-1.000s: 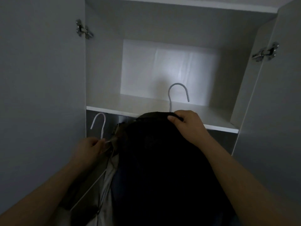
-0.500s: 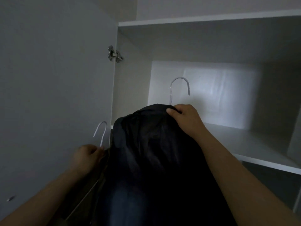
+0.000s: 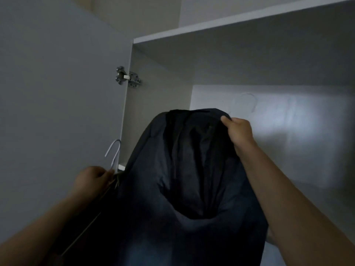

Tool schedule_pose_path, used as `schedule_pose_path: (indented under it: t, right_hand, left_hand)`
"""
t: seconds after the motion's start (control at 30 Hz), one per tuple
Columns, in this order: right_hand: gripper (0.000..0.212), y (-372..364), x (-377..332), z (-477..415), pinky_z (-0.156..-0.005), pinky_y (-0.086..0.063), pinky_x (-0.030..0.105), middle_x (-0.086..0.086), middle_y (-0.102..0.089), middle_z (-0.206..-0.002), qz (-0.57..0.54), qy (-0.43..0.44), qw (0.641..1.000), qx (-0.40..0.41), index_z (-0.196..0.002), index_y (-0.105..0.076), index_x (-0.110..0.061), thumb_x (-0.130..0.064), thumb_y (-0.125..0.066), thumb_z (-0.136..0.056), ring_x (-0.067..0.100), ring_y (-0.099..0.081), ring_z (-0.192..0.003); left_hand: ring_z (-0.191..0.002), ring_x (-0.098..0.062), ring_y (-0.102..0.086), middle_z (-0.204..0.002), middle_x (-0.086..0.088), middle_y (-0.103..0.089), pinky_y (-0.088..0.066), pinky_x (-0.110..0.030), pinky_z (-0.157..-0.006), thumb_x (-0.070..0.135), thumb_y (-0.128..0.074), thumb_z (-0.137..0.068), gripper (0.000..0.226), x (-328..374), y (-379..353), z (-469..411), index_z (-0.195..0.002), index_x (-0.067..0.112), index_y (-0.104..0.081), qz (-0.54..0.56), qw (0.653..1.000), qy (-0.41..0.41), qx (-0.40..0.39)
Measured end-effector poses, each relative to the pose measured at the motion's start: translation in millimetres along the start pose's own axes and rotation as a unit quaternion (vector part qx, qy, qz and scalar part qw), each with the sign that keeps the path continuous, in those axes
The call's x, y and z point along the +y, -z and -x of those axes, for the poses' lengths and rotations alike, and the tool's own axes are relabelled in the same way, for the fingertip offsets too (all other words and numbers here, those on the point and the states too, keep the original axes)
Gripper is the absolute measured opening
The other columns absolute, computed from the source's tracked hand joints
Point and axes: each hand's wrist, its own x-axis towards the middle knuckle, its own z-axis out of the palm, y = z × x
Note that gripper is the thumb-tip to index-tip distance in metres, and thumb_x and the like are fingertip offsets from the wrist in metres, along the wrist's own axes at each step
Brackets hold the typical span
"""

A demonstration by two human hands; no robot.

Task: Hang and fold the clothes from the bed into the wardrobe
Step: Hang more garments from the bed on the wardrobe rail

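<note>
- One dark garment (image 3: 182, 179) hangs raised before the open wardrobe (image 3: 249, 24), level with its upper compartment.
- Right hand (image 3: 239, 131) pinches the garment's top edge.
- Left hand (image 3: 92, 179) grips a white hanger (image 3: 114, 152) beside the left door (image 3: 57, 93).

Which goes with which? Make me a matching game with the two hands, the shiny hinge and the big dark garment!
Things
1. left hand
2. right hand
3. hinge
4. dark garment

Clues
A. silver metal, where the door meets the wardrobe
B. grips a hanger with a white hook
C. held up between both arms, in front of the wardrobe
D. pinches the garment's top edge

Pairs: 1-B, 2-D, 3-A, 4-C
</note>
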Motion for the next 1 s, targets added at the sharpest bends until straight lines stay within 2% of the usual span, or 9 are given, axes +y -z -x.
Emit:
schedule_pose_path:
  t: [0.1, 0.23, 0.33, 0.4, 0.47, 0.63, 0.77, 0.9, 1.0]
  right_hand:
    - [0.025, 17.6, 36.0, -42.2, -0.068, -0.044, 0.031, 0.012, -0.061, -0.08, -0.046, -0.074, 0.994, 0.064, -0.071, -0.063, -0.007, -0.025, -0.065, -0.089, 0.019, -0.055, -0.076]
    - [0.042, 28.2, 99.9, -66.3, -0.076, -0.044, 0.023, 0.015, -0.063, -0.119, -0.105, -0.203, 0.966, 0.119, -0.12, -0.06, 0.006, -0.023, -0.065, -0.09, 0.019, -0.058, -0.094]
    - [0.042, 28.5, 167.6, -60.4, -0.088, -0.044, 0.026, 0.017, -0.054, -0.134, -0.087, -0.32, 0.942, 0.052, -0.131, -0.049, 0.009, -0.015, -0.055, -0.097, 0.026, -0.056, -0.112]
    - [0.037, 25.3, 195.3, -56.2, -0.085, -0.044, 0.03, 0.022, -0.057, -0.128, -0.005, -0.363, 0.931, -0.033, -0.13, -0.049, 0.01, -0.009, -0.048, -0.099, 0.026, -0.057, -0.1]
    - [0.035, 23.2, 198.5, -54.7, -0.076, -0.042, 0.032, 0.024, -0.062, -0.11, 0.116, -0.344, 0.93, -0.062, -0.123, -0.054, 0.012, -0.013, -0.047, -0.099, 0.03, -0.059, -0.09]
    - [0.046, 22.6, 189.8, -44.8, -0.088, -0.046, 0.037, 0.025, -0.059, -0.126, 0.33, -0.231, 0.911, -0.083, -0.119, -0.059, 0.006, -0.034, -0.046, -0.1, 0.037, -0.056, -0.115]
    - [0.057, 27.2, 165.2, -39.1, -0.093, -0.045, 0.039, 0.023, -0.055, -0.129, 0.385, -0.162, 0.907, -0.049, -0.124, -0.057, 0.001, -0.047, -0.046, -0.096, 0.037, -0.052, -0.12]
    - [0.07, 27.2, 132.1, -26.2, -0.103, -0.041, 0.041, 0.021, -0.042, -0.139, 0.39, -0.069, 0.909, -0.13, -0.138, -0.041, -0.006, -0.057, -0.048, -0.091, 0.037, -0.044, -0.127]
    - [0.069, 20.2, 107.5, -9.4, -0.1, -0.04, 0.036, 0.014, -0.046, -0.139, 0.367, -0.006, 0.912, -0.183, -0.138, -0.044, -0.011, -0.058, -0.054, -0.088, 0.031, -0.047, -0.126]
  left_hand:
    - [-0.049, -0.023, -0.053, -0.046, -0.009, -0.055, -0.034, -0.027, -0.051, 0.025, -0.062, -0.091, 0.047, 22.9, -20.6, -4.9, -0.049, 0.006, -0.058, -0.017, 1.0, 0.016, 0.015]
    - [-0.043, -0.017, -0.049, -0.034, 0.004, -0.045, -0.031, -0.022, -0.048, 0.023, -0.063, -0.09, 0.055, 38.3, -44.1, -0.5, -0.038, 0.012, -0.05, -0.029, 0.999, 0.025, 0.034]
    - [-0.047, -0.019, -0.05, -0.039, 0.002, -0.049, -0.033, -0.024, -0.05, 0.02, -0.063, -0.09, 0.056, 45.7, -50.8, -1.3, -0.036, 0.014, -0.048, -0.048, 0.997, 0.016, 0.052]
    - [-0.049, -0.019, -0.051, -0.044, -0.004, -0.052, -0.033, -0.023, -0.052, 0.02, -0.062, -0.09, 0.054, 46.2, -52.0, -3.4, -0.038, 0.013, -0.05, -0.06, 0.997, 0.014, 0.053]
    - [-0.05, -0.019, -0.049, -0.045, -0.007, -0.051, -0.032, -0.024, -0.052, 0.021, -0.061, -0.091, 0.053, 44.8, -52.8, -4.0, -0.04, 0.013, -0.049, -0.075, 0.996, 0.015, 0.048]
    - [-0.05, -0.023, -0.05, -0.044, -0.008, -0.049, -0.033, -0.028, -0.053, 0.024, -0.059, -0.092, 0.054, 39.4, -54.5, -1.0, -0.041, 0.01, -0.05, -0.062, 0.997, 0.02, 0.028]
    - [-0.052, -0.027, -0.051, -0.046, -0.011, -0.051, -0.035, -0.031, -0.055, 0.024, -0.058, -0.093, 0.053, 39.5, -53.1, 1.9, -0.042, 0.009, -0.051, -0.045, 0.999, 0.016, 0.026]
    - [-0.057, -0.03, -0.054, -0.051, -0.014, -0.054, -0.037, -0.032, -0.057, 0.023, -0.059, -0.093, 0.051, 40.4, -52.0, 2.5, -0.045, 0.007, -0.053, -0.033, 0.999, 0.017, 0.012]
    - [-0.057, -0.029, -0.054, -0.054, -0.015, -0.056, -0.038, -0.032, -0.057, 0.026, -0.057, -0.093, 0.048, 42.4, -49.9, 5.0, -0.05, 0.004, -0.058, -0.027, 0.999, 0.028, 0.004]
